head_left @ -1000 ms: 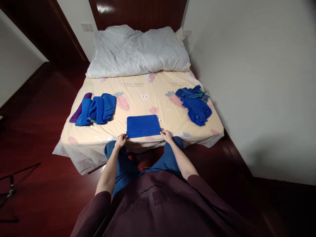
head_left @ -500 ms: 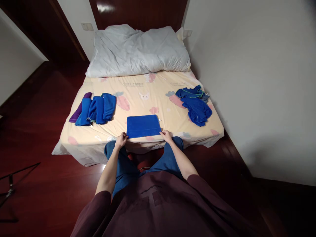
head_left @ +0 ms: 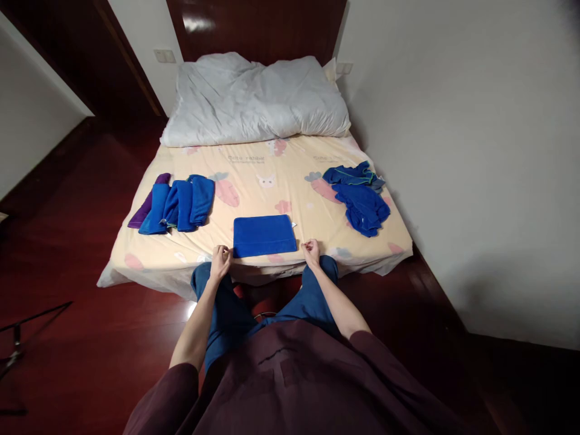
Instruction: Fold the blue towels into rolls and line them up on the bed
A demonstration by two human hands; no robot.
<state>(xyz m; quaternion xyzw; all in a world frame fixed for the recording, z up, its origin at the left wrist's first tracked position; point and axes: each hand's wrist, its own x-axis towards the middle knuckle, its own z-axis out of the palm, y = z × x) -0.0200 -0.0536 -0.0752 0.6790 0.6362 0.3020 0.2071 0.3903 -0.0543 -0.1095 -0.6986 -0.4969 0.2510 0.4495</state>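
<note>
i count one folded blue cloth (head_left: 265, 235) at the bed (head_left: 256, 202)'s near edge, long axis along it | four bundles (head_left: 183, 205) near left edge, two crumpled garments (head_left: 362, 205) near right | right hand (head_left: 312, 254) free; left hand (head_left: 221, 262) at cloth's near-left corner, grip unclear

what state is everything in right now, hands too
middle blue cloth, laid flat
left hand, at its near left corner, contact unclear
right hand, off the cloth, fingers bent
left-side blue cloths, folded
purple cloth, partly covered
right-side blue clothes, crumpled
white bedding, bunched up
</note>
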